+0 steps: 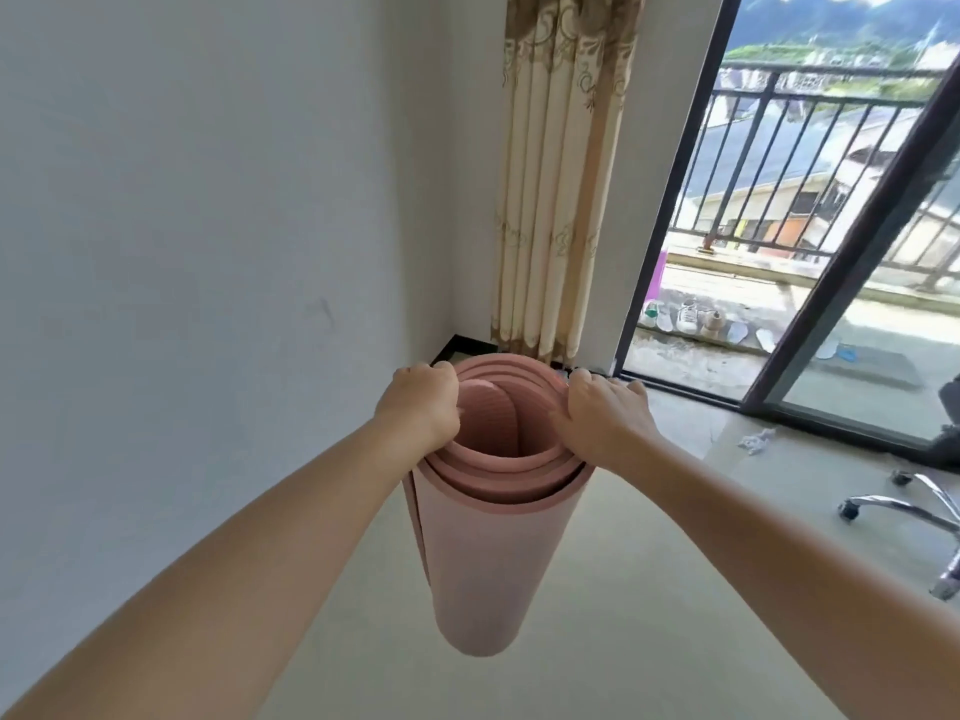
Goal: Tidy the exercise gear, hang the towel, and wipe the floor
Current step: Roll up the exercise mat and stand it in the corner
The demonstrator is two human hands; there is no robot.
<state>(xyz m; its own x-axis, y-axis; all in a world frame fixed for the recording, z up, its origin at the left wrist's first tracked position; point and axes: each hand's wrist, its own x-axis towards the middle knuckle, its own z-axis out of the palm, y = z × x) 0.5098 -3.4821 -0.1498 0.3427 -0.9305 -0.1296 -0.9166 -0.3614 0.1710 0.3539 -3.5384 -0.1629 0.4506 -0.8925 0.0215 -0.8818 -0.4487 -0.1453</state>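
Note:
A rolled pink exercise mat [483, 558] stands upright in front of me, its open spiral end facing up. My left hand [421, 407] grips the left side of the mat's top rim, fingers curled over the edge. My right hand [605, 413] holds the right side of the top rim, thumb on the rim and fingers down the outside. The mat's lower end looks lifted a little off the pale floor [649, 615], though I cannot tell for sure. No towel is in view.
A white wall [208, 226] runs along the left into a corner with a beige patterned curtain [550, 200]. A sliding glass door [841, 283] opens to a balcony with shoes [691, 317]. An office chair base [914, 501] and a crumpled white scrap [756, 440] are on the floor at right.

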